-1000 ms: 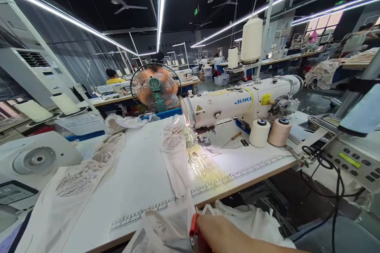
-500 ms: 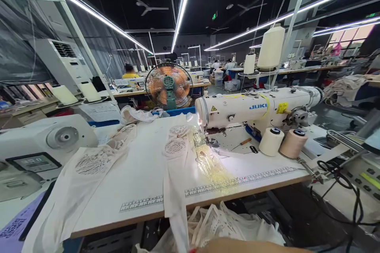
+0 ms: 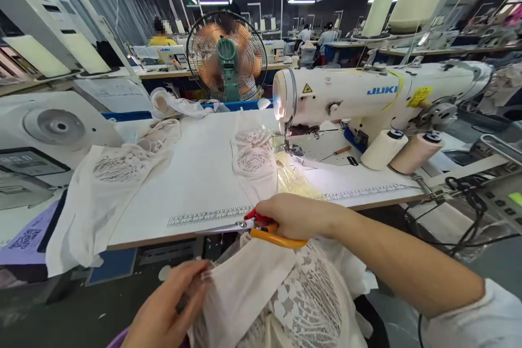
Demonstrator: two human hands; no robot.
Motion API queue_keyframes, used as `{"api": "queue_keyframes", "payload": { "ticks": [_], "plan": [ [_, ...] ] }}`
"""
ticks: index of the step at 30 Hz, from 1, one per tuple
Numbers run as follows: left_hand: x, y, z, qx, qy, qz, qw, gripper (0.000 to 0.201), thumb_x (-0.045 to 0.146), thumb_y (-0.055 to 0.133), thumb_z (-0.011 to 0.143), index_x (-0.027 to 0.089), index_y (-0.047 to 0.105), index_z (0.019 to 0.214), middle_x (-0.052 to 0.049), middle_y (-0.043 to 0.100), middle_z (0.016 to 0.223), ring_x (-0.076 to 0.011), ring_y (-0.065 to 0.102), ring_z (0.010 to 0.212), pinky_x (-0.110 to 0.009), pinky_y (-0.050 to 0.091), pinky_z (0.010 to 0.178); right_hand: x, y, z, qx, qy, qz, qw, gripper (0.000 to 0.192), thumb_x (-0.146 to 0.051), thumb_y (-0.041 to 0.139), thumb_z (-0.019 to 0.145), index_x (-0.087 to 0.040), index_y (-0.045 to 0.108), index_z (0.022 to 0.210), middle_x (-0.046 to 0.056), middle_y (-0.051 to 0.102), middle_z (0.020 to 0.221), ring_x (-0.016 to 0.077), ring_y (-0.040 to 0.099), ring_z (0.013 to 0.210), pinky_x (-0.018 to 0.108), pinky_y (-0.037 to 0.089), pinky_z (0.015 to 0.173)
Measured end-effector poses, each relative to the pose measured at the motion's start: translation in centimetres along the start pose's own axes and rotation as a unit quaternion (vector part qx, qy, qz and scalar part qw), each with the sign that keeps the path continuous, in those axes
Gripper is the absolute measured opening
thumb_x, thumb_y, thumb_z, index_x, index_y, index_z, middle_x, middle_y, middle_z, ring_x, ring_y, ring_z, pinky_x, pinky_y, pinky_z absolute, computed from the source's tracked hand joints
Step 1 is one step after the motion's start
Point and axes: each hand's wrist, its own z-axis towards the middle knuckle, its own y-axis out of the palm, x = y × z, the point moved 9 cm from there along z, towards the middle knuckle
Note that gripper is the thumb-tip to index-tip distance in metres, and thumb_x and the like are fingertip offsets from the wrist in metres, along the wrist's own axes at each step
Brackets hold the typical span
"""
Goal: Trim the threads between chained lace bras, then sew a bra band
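Observation:
My right hand [image 3: 291, 216] grips orange-handled scissors [image 3: 244, 227] at the table's front edge, blades pointing left. My left hand [image 3: 167, 310] sits low at the bottom, fingers pinching the edge of a white lace garment [image 3: 281, 299] bunched on my lap. A strip of the same white fabric [image 3: 253, 160] runs up the table to the needle of a white JUKI sewing machine [image 3: 367, 95]. Clear yellowish plastic film [image 3: 296, 176] lies beside the needle under the machine's lamp.
Two thread cones [image 3: 402, 151] stand right of the machine. Another white lace piece [image 3: 106, 179] drapes over the table's left side [image 3: 196, 174]. A fan [image 3: 227, 54] spins behind. A control box and cables [image 3: 468, 190] are at right. People work at far tables.
The view tilted down. My right hand came up from the bottom edge with the scissors to the table front, and my left hand entered, pinching the lace garment.

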Motion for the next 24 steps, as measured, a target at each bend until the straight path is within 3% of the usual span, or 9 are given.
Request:
{"api": "queue_keyframes", "payload": {
  "ticks": [1,3,4,7,13,17,22,24],
  "plan": [
    [0.9,0.7,0.6,-0.014,0.019,-0.007,1.0,0.03,0.037,0.056,0.073,0.026,0.062,0.1,-0.004,0.066,0.103,-0.021,0.063,0.09,-0.018,0.049,0.051,-0.3,0.1,0.2,-0.007,-0.011,0.009,1.0,0.007,-0.022,0.047,0.076,-0.017,0.044,0.071,0.001,0.051,0.066,0.0109,0.039,0.054,0.022,0.028,0.047],
    [3.9,1.8,1.6,-0.014,0.099,-0.028,0.995,0.024,0.033,0.055,0.074,0.025,0.061,0.095,-0.004,0.067,0.099,-0.0193,0.062,0.089,-0.02,0.05,0.067,-1.0,0.0,0.6,-0.02,-0.031,0.019,0.999,0.011,-0.022,0.047,0.076,-0.017,0.041,0.068,0.0,0.049,0.064,0.01,0.037,0.053,0.021,0.027,0.047],
    [4.9,2.2,2.1,-0.007,0.108,-0.04,0.993,0.019,0.031,0.054,0.075,0.024,0.061,0.092,-0.004,0.067,0.094,-0.0182,0.063,0.084,-0.022,0.05,0.071,-1.3,-0.2,0.7,-0.023,-0.04,0.019,0.999,0.012,-0.021,0.047,0.076,-0.017,0.04,0.067,-0.001,0.048,0.063,0.0097,0.037,0.053,0.021,0.028,0.047],
    [6.4,2.8,3.5,0.036,0.089,-0.099,0.99,0.01,0.03,0.055,0.074,0.022,0.058,0.078,-0.001,0.064,0.073,-0.0141,0.06,0.062,-0.02,0.048,0.056,-1.6,-0.8,1.2,-0.033,-0.052,0.016,0.998,0.015,-0.02,0.049,0.076,-0.017,0.038,0.065,-0.002,0.047,0.063,0.0086,0.038,0.054,0.021,0.029,0.049],
    [5.5,4.1,5.2,0.006,0.006,-0.227,0.974,0.012,0.03,0.059,0.07,0.02,0.06,0.077,0.0,0.063,0.069,-0.0141,0.058,0.062,-0.021,0.048,0.055,0.6,-1.3,1.5,-0.057,-0.028,0.091,0.994,0.012,-0.02,0.054,0.072,-0.016,0.044,0.068,-0.003,0.052,0.063,0.009,0.045,0.055,0.021,0.032,0.048],
    [4.6,4.0,5.5,0.013,-0.012,-0.244,0.97,0.014,0.031,0.061,0.069,0.021,0.06,0.079,0.001,0.061,0.066,-0.0132,0.057,0.059,-0.019,0.047,0.052,1.5,-0.8,1.6,-0.09,-0.002,0.15,0.985,0.007,-0.014,0.052,0.07,-0.016,0.045,0.072,-0.003,0.055,0.064,0.0089,0.049,0.053,0.02,0.036,0.046],
    [4.5,3.7,5.5,0.028,-0.01,-0.24,0.97,0.018,0.034,0.067,0.062,0.021,0.062,0.074,-0.003,0.065,0.076,-0.0182,0.06,0.071,-0.025,0.05,0.065,0.7,-1.4,2.2,-0.068,-0.054,0.1,0.991,0.009,-0.017,0.053,0.07,-0.016,0.044,0.066,-0.003,0.053,0.062,0.0095,0.047,0.055,0.021,0.033,0.048],
    [4.8,3.8,5.6,0.016,-0.016,-0.231,0.973,0.017,0.034,0.067,0.062,0.021,0.061,0.071,-0.002,0.064,0.073,-0.0175,0.059,0.067,-0.025,0.049,0.062,0.5,-1.7,2.3,-0.057,-0.063,0.071,0.994,0.011,-0.018,0.053,0.07,-0.017,0.043,0.065,-0.003,0.052,0.062,0.0095,0.045,0.055,0.022,0.032,0.048]
  ]
}}
